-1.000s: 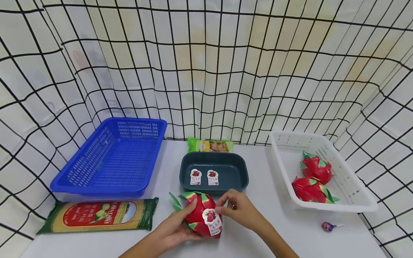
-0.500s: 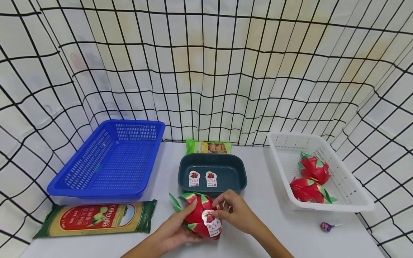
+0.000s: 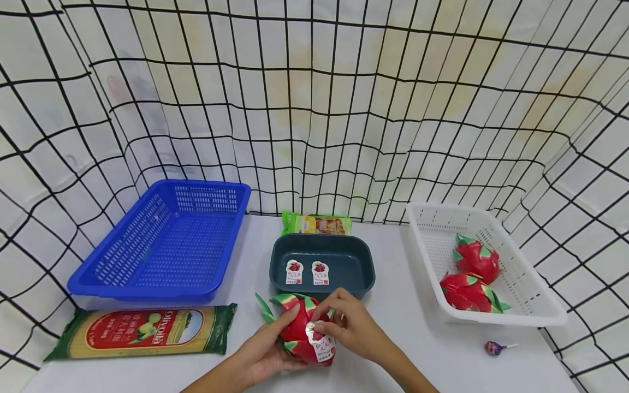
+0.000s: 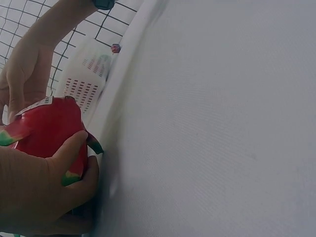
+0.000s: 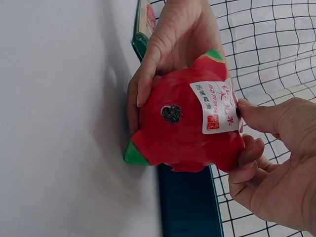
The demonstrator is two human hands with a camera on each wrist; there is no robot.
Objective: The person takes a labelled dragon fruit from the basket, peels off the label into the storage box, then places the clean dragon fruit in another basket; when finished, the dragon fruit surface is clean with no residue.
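Note:
A red dragon fruit (image 3: 296, 329) with green-tipped scales is held just above the white table. My left hand (image 3: 262, 352) grips it from the left, thumb on top and fingers beneath. A white printed sticker (image 3: 323, 349) lies on the fruit's right side. My right hand (image 3: 357, 327) presses the sticker's upper part with the thumb, its other fingers curled against the fruit. In the right wrist view the sticker (image 5: 216, 107) lies flat beside the dark round end of the fruit. Behind the hands, a dark teal tray (image 3: 351, 262) bears two similar stickers (image 3: 294, 272) on its inner wall.
A blue basket (image 3: 194, 245) stands at the left, with a pasta packet (image 3: 142, 332) before it. The white basket (image 3: 528, 284) at right holds two dragon fruits (image 3: 469, 292). A lollipop (image 3: 493, 347) lies nearby; a green snack packet (image 3: 316, 224) sits behind the tray. Black netting surrounds the table.
My right hand has shifted left, its thumb sliding from the sticker's right edge onto its upper part. The left hand keeps its hold on the dragon fruit. The head view has shifted slightly.

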